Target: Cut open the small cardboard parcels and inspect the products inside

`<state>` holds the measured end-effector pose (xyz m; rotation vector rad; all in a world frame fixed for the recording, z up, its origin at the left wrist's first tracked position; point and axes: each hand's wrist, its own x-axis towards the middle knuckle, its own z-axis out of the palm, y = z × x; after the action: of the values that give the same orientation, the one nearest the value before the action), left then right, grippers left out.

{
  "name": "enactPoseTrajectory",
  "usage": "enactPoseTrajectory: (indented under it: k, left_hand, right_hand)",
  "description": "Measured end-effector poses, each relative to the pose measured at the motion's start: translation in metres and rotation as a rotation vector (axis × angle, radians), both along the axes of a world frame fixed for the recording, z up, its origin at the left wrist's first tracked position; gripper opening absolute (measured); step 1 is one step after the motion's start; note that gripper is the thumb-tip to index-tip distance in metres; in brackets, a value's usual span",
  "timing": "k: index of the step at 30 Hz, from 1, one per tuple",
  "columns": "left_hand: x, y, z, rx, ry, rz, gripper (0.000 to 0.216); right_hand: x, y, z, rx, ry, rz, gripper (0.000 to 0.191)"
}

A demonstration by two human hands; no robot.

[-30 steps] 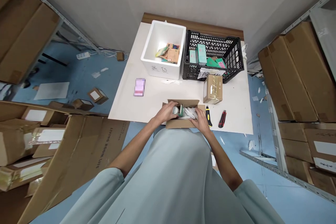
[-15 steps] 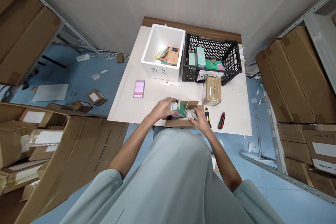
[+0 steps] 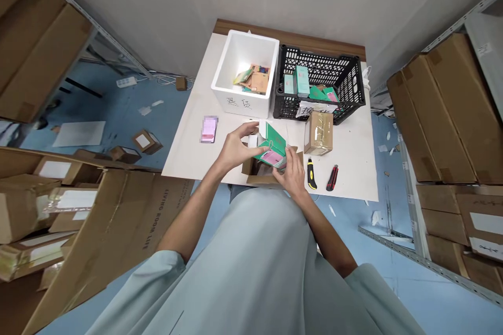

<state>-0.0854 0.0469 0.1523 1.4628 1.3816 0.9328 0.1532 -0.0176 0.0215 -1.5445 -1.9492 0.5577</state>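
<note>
Since the frame 1 s ago the green box [image 3: 272, 147] has come up out of the open carton [image 3: 257, 171]: then it sat down inside w/ the left hand on its top, now it is clear of the flaps and tilted, held above the carton between both hands. The right hand, which lay on the carton's white packing, has shifted onto the box.

Left hand [image 3: 234, 147] is closed on the box's upper-left end, thumb toward the person, fingers curled over the far edge by the white end flap. Right hand [image 3: 291, 175] pinches the lower-right corner, fingertips just under the pink label; how firmly it grips is prob. not readable, the fingers are partly behind the box.

Handling, as a judgement: thin printed card, so light and fairly stiff along the edges but easy to dent on the broad faces. The surface looks glossy, may be a bit slippery. Best taken at the two short ends or across the corners, as now, not squeezed mid-face.

Just right of the right fingers, on the white table [image 3: 353, 157], lie a yellow-black cutter [image 3: 312, 174] and a red cutter [image 3: 332, 177], neither touched. Beyond the fingertips stands a taped brown box [image 3: 318, 133]; further off a black crate [image 3: 320, 84] w/ more green boxes and a white foam bin [image 3: 244, 74]. Left of the left hand, apart, lies a pink item [image 3: 208, 129], blurred.
</note>
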Motion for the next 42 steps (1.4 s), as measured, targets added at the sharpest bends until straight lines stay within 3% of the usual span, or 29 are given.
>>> enactPoseTrajectory:
  k: [6,11,14,19,22,25,29,32,38,42]
  left_hand:
    - [0.013,-0.015,0.014,0.100,-0.021,-0.006,0.087]
    - [0.015,-0.014,0.007,0.050,-0.159,-0.045,0.093]
    - [0.012,-0.006,-0.009,-0.011,-0.259,-0.073,0.095]
    - [0.003,0.007,-0.054,-0.203,-0.294,0.022,0.098]
    - [0.001,0.006,-0.076,-0.447,-0.437,-0.091,0.100]
    - [0.005,0.002,-0.087,-0.542,-0.545,-0.210,0.091]
    - [0.015,0.002,-0.092,-0.574,-0.637,-0.215,0.084]
    - [0.020,0.005,-0.095,-0.603,-0.681,-0.213,0.086]
    - [0.020,0.010,-0.094,-0.559,-0.653,-0.078,0.076]
    - [0.018,0.014,-0.087,-0.512,-0.587,0.017,0.074]
  right_hand:
    - [0.001,-0.002,0.003,-0.012,0.051,-0.106,0.087]
    - [-0.003,-0.008,-0.002,-0.134,0.165,-0.184,0.092]
    - [-0.011,-0.007,-0.005,-0.233,0.427,-0.202,0.094]
    - [-0.017,0.007,0.004,-0.493,0.994,-0.208,0.069]
    - [-0.014,0.012,0.012,-0.696,1.180,-0.196,0.059]
    - [-0.011,0.012,0.016,-0.851,1.290,-0.168,0.054]
    - [-0.011,0.008,0.017,-1.005,1.320,-0.126,0.054]
    - [-0.011,0.007,0.018,-1.034,1.330,-0.099,0.056]
    - [-0.007,0.010,0.022,-0.998,1.334,-0.075,0.058]
    - [0.004,0.013,0.024,-0.838,1.136,-0.132,0.069]
